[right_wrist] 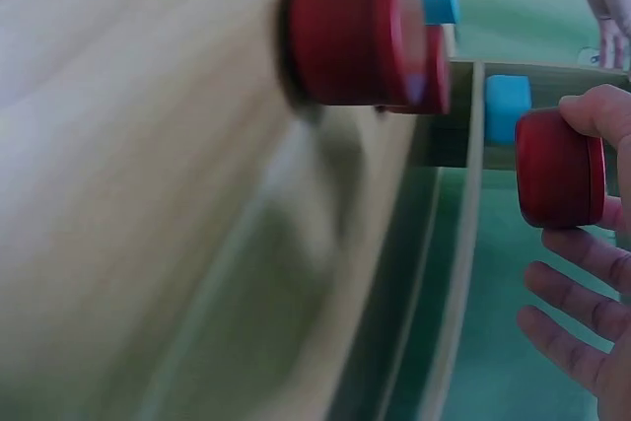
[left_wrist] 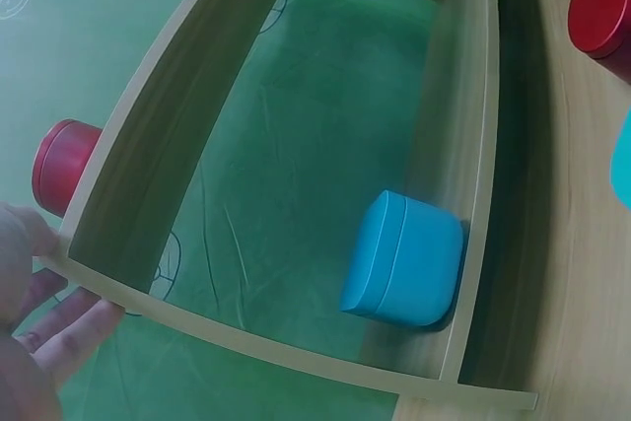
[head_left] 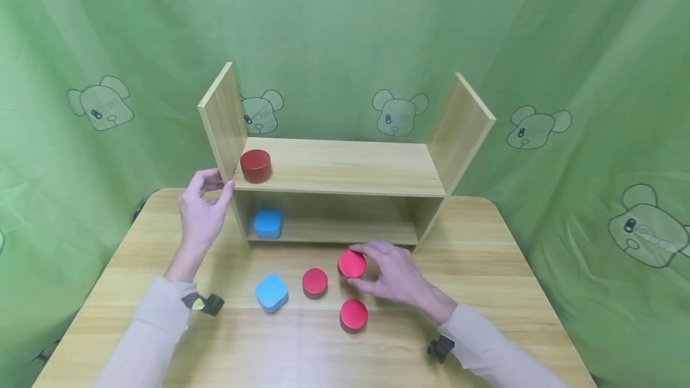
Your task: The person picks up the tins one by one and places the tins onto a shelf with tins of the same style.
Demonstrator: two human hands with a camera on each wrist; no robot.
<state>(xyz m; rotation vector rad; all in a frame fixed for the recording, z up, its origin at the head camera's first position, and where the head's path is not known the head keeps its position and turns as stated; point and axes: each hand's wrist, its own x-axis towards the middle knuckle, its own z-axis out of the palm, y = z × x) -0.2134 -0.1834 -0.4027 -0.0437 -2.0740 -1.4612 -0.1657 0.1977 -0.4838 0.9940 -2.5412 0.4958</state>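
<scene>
My left hand (head_left: pixel 202 211) pinches the left side panel of a small wooden shelf (head_left: pixel 339 192), thumb in front and fingers around the outer side. Between the thumb and index finger of my right hand (head_left: pixel 396 274) is a red round tin (head_left: pixel 352 264), held in front of the shelf; its other fingers are spread in the right wrist view. On the shelf's upper board, near the left hand, stands another red tin (head_left: pixel 256 166). A blue square tin with rounded corners (left_wrist: pixel 406 258) sits at the left end of the lower compartment.
Two more red tins, one smaller (head_left: pixel 315 283) and one nearer the front (head_left: pixel 353 315), stand on the wooden table (head_left: pixel 242 352). Left of them is a second blue tin (head_left: pixel 272 293). Behind the shelf hangs a green curtain (head_left: pixel 334 29) with bear-head drawings.
</scene>
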